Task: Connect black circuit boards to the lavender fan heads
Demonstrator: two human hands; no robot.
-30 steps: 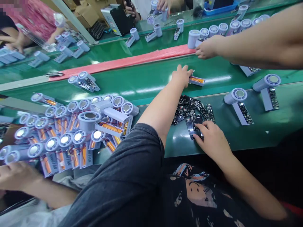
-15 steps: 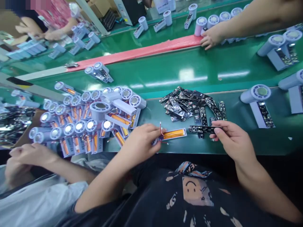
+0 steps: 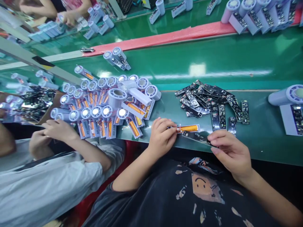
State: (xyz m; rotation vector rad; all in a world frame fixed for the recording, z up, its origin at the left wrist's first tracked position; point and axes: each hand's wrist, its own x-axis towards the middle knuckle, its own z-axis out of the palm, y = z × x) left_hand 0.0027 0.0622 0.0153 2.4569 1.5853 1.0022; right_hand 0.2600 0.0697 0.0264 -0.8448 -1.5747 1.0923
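Note:
My left hand [image 3: 163,135] is closed around the head end of a small handheld fan. Its opened handle [image 3: 190,128] points right, showing an orange battery and thin wires; the fan's head is hidden under my fingers. Between the thumb and fingers of my right hand [image 3: 230,153] is a narrow black circuit board [image 3: 196,137]. The board's free end reaches left, tilted, just in front of the handle's lower edge; whether they touch I cannot tell. Behind my right hand lies a heap of similar circuit boards [image 3: 205,97].
Many lilac fans with exposed orange batteries [image 3: 97,112] crowd the bench on the left. Fans fitted with boards [image 3: 255,19] line the far red strip [image 3: 165,37]; another stands at the right [image 3: 288,108]. A co-worker's hands [image 3: 55,130] are at the left.
The view has shifted right. My right hand has brought the circuit board nearer the fan handle and tilted it. The other person's hand at the far right has left the view.

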